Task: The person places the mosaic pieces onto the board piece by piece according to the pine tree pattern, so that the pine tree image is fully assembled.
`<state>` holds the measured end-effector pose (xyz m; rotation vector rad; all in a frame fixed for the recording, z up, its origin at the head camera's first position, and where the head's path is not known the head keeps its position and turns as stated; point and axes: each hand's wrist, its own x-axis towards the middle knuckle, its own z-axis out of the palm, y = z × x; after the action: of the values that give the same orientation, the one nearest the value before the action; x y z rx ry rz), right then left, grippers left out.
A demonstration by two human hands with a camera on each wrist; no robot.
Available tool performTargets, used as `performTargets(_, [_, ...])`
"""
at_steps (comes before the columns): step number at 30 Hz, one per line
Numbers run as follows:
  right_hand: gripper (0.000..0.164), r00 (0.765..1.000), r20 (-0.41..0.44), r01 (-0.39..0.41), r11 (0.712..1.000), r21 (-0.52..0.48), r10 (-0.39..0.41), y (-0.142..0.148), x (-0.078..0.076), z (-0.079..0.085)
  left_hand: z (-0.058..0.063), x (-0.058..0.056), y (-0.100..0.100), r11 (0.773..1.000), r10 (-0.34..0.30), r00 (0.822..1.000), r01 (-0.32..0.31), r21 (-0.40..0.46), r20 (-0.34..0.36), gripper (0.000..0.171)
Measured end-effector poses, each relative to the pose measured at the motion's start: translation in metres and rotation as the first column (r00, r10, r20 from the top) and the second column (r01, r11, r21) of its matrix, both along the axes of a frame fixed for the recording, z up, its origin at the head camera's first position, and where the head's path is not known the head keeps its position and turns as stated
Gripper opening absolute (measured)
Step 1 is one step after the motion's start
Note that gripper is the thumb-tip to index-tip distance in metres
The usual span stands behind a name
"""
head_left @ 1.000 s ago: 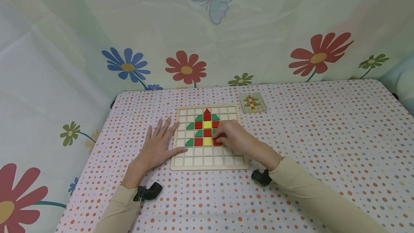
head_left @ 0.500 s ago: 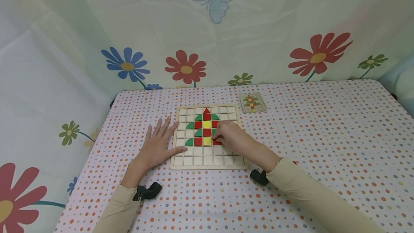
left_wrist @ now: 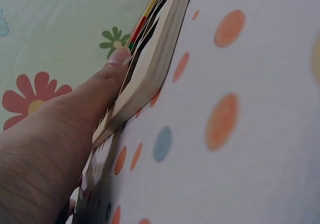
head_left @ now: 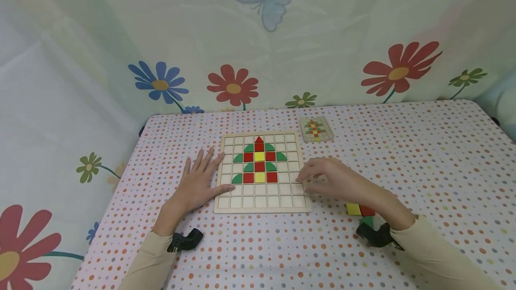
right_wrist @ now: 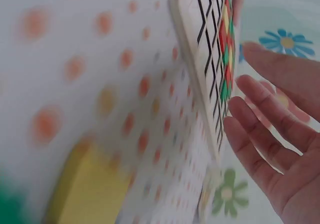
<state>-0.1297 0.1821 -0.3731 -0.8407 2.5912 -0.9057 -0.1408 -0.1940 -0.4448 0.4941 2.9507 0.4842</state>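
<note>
A wooden grid board (head_left: 260,201) lies on the table with red, yellow and green pieces set in its cells in a tree shape. My left hand (head_left: 197,181) is spread at the board's left side, its fingertips and thumb resting on the frame; the thumb (left_wrist: 95,92) lies over the edge in the left wrist view. Over the board's right edge, my right hand (head_left: 328,177) hovers with loosely bent fingers; the right wrist view shows nothing between them. The red square (head_left: 272,177) at the pattern's lower right sits in its cell. Beyond the board lies a pattern card (head_left: 316,129) with a similar tree.
By the right wrist lie a loose yellow square (head_left: 354,209), a red piece (head_left: 367,211) and a green piece (head_left: 366,221), partly covered by the arm and black wrist camera (head_left: 375,236). A dotted cloth (head_left: 258,254) covers the table; a flowered curtain (head_left: 322,57) hangs behind.
My right hand has left the red square at the pattern's lower right and moved right to the board's edge. Green pieces and loose pieces it covered now show. The left hand stays still.
</note>
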Motion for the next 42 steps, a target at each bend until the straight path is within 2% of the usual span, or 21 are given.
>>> performTargets(7, [0.025, 1.0, 0.029, -0.006, 0.997, 0.073, 0.004, 0.056, 0.026, -0.002, 0.0, 0.002, -0.001, 1.0, 0.007, 1.0, -0.007, 0.002, -0.006, 0.101])
performTargets(12, [0.027, 0.992, 0.079, -0.094, 0.995, -0.021, 0.095, 0.09, 0.044, -0.017, -0.001, 0.003, -0.002, 1.0, 0.004, 1.0, -0.003, 0.007, -0.008, 0.101])
performTargets(15, [0.026, 0.99, 0.089, -0.106, 0.994, -0.039, 0.109, 0.102, 0.05, -0.024, -0.003, 0.003, -0.002, 1.0, 0.001, 1.0, -0.001, 0.01, -0.005, 0.101])
performTargets(22, [0.023, 0.994, 0.105, -0.029, 0.994, 0.107, 0.018, 0.106, 0.056, -0.025, -0.004, 0.003, 0.0, 1.0, -0.001, 1.0, 0.001, 0.011, 0.005, 0.101])
performTargets(31, [0.025, 0.99, 0.122, -0.088, 0.983, 0.161, 0.069, 0.102, 0.057, -0.02, -0.003, 0.001, 0.002, 1.0, -0.005, 1.0, 0.005, 0.001, 0.009, 0.101])
performTargets(34, [0.025, 0.99, 0.126, -0.084, 0.979, 0.184, 0.062, 0.099, 0.055, -0.018, -0.002, 0.001, 0.001, 1.0, -0.003, 1.0, 0.004, -0.004, 0.011, 0.102])
performTargets(42, [0.027, 0.982, 0.17, -0.103, 0.984, 0.146, 0.078, 0.099, 0.051, -0.017, -0.001, 0.0, -0.002, 1.0, -0.004, 1.0, 0.004, -0.002, 0.01, 0.101])
